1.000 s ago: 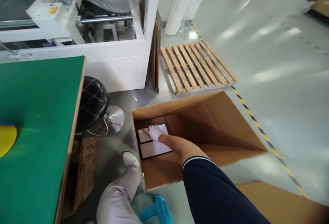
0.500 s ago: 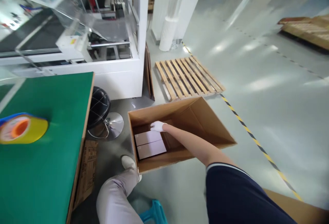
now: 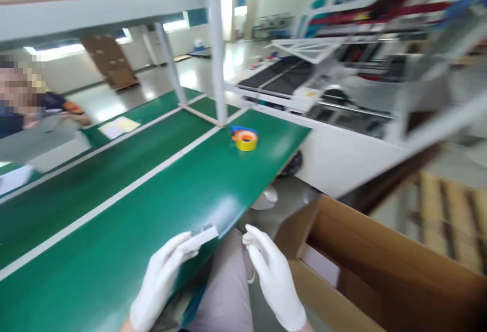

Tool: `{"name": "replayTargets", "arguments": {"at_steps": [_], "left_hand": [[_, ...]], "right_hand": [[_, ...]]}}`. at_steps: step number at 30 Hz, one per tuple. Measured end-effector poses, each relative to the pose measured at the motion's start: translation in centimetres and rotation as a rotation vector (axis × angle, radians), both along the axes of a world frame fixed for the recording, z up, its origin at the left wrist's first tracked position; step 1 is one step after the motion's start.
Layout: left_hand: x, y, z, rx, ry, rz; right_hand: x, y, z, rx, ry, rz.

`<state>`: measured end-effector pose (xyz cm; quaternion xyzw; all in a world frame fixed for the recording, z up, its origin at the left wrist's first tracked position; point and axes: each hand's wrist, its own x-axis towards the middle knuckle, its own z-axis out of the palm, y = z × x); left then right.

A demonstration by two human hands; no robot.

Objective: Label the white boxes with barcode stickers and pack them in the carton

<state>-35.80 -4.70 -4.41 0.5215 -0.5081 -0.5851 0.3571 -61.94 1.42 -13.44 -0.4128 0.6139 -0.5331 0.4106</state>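
My left hand (image 3: 162, 271), in a white glove, grips a small flat white box (image 3: 201, 238) with a dark strip along its upper edge. It is held just above the near edge of the green table (image 3: 160, 215). My right hand (image 3: 272, 276), also gloved, is apart from the box, to its right. Its fingers are slightly bent, thumb and forefinger apart, with nothing between them. Beside my right hand stands an open cardboard carton (image 3: 380, 235). A white surface (image 3: 322, 265) shows inside the carton; the rest of its contents is hidden.
A yellow tape roll on a dispenser (image 3: 245, 140) lies near the table's far end. A white shelf post (image 3: 216, 47) rises from the table. Beyond are a white machine (image 3: 342, 154) and a wooden pallet (image 3: 452, 215). Another person (image 3: 49, 103) is at the left.
The view has swung left from the carton to the table. The gloved hand that was inside the carton is out of it. Both hands now show, the left one with the white box.
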Motion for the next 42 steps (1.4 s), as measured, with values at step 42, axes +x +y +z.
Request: {"name": "replayTargets", "arguments": {"at_steps": [42], "left_hand": [[10.3,6.3,4.8,0.036,-0.233,0.169]], "right_hand": [[16.1,-5.3,10.8,-0.067,0.269,0.699]]}}
